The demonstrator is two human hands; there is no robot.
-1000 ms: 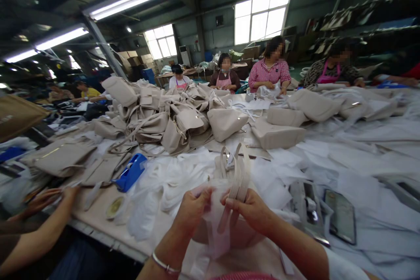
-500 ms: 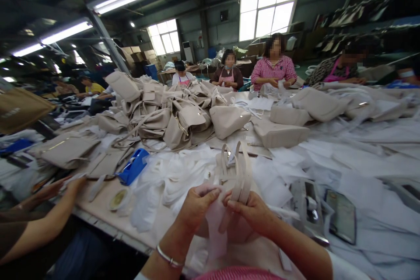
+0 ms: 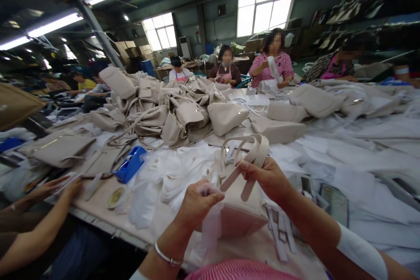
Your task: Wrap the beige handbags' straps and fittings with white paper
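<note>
My left hand [image 3: 200,203], with a bangle at the wrist, pinches a strip of thin white wrapping paper [image 3: 211,227] that hangs down from it. To its right my right hand [image 3: 265,175] is closed round a looped beige strap [image 3: 254,144], whose two flat ends point down and left. Beneath both hands a beige handbag [image 3: 243,214] sits on the table, its upper part partly hidden behind the strap and my fingers. White strap-like strips [image 3: 278,232] lie right of the bag.
A heap of beige bags [image 3: 183,113] fills the table's far side. A blue tape dispenser [image 3: 129,165] stands left, near a tape roll [image 3: 115,197]. White paper sheets [image 3: 370,183] and a phone [image 3: 334,203] lie right. A co-worker's hands [image 3: 62,188] are at the left edge.
My right hand has lifted up and right with the strap, away from my left hand. The bag below shows more. A co-worker opposite has raised a white wrapped piece.
</note>
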